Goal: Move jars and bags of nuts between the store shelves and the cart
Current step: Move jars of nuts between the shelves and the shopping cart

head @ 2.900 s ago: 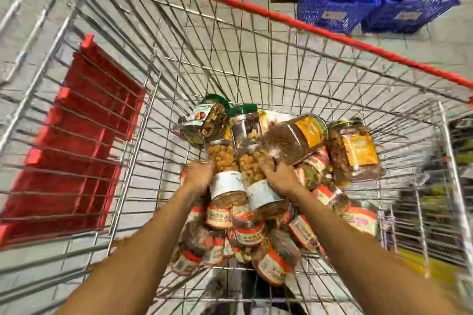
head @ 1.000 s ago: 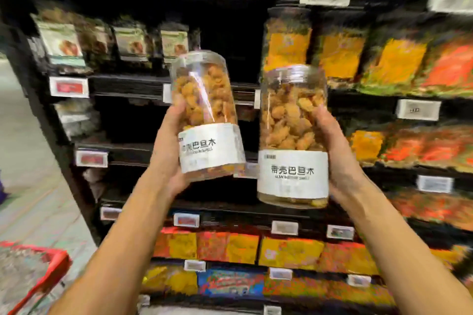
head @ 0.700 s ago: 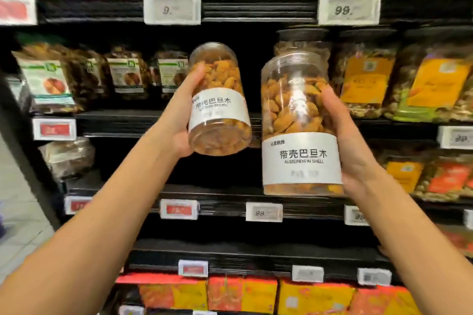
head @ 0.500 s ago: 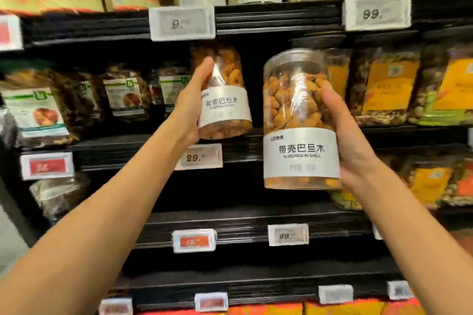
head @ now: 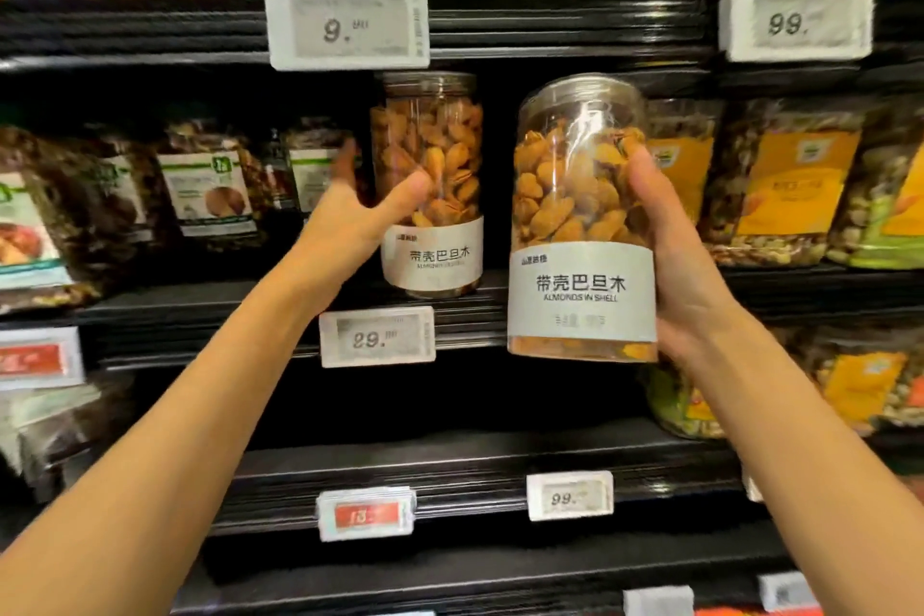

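Two clear jars of in-shell almonds with white labels are in the head view. One jar (head: pixel 431 165) stands upright on the black middle shelf (head: pixel 200 315), above a price tag. My left hand (head: pixel 350 225) is beside it on the left, thumb against its front, fingers blurred, straight and a little off its side. The other jar (head: pixel 580 285) is nearer to me and in the air, in front of the shelf edge to the right. My right hand (head: pixel 685 275) grips it round its right side and back.
Bags of nuts (head: pixel 205 185) fill the shelf left of the standing jar, and yellow-labelled bags and jars (head: pixel 790 185) fill the right. A dark gap lies behind the held jar. The shelf above (head: pixel 550 15) hangs close over the jar tops. The cart is out of view.
Both jars came from the cart up to the shelf. My left hand set its jar down on the middle shelf and its fingers have loosened. The right jar has stayed held.
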Tool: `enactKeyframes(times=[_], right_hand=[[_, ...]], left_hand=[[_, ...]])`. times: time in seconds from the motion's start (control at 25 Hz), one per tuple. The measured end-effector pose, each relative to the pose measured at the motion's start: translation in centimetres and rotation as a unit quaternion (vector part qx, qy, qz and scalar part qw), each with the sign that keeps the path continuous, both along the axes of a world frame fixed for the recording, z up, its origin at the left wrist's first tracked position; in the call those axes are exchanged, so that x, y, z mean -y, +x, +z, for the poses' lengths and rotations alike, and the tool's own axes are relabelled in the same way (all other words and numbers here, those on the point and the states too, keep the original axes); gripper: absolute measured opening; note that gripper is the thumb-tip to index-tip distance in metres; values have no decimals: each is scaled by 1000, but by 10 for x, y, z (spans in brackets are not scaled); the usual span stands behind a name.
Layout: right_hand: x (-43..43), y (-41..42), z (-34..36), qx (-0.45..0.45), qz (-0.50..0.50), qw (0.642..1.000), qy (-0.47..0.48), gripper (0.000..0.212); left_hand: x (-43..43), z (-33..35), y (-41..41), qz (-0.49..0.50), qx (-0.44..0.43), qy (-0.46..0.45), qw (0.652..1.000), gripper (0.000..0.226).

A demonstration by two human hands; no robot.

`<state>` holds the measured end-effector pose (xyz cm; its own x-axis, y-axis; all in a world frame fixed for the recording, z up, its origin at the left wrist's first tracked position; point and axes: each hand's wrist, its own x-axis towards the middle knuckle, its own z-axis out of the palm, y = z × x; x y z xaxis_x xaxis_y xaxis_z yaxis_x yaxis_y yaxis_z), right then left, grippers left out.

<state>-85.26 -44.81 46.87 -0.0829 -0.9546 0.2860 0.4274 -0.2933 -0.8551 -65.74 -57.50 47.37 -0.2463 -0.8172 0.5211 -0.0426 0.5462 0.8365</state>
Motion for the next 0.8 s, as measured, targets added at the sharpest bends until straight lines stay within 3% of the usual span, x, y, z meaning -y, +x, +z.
enactKeyframes(times=[0.08, 0.12, 0.16, 0.24, 0.32, 0.44, 0.52, 0.6, 0.8], right_hand=[[1, -5, 1, -16, 4, 1000, -15, 55], [1, -7, 1, -19, 7, 1000, -21, 59], [1, -8, 1, -18, 12, 999, -26, 63], [2, -8, 0, -19, 19, 999, -37, 65], [3, -5, 4, -33, 3, 998, -54, 51], [-3, -5, 16, -125, -98, 985, -67, 41], [-17, -11, 13, -214, -199, 953, -85, 44], [-36, -18, -6, -241, -280, 924, -96, 43], [-44, -22, -13, -223, -226, 946, -57, 48]], left_hand=[[-39, -10, 1, 110, -135, -95, 980, 42], [-62, -16, -6, 87, -167, -94, 978, 30], [-81, -21, -18, 34, -152, -71, 985, 31], [-109, -27, -51, -55, -62, -8, 997, 59], [-116, -29, -76, -86, -49, 18, 995, 75], [-106, -23, -90, -73, -125, 38, 989, 66], [-101, -23, -94, -66, -139, 39, 987, 64], [-100, -23, -97, -54, -124, 35, 990, 67], [-94, -20, -97, -26, -81, 31, 996, 75]])
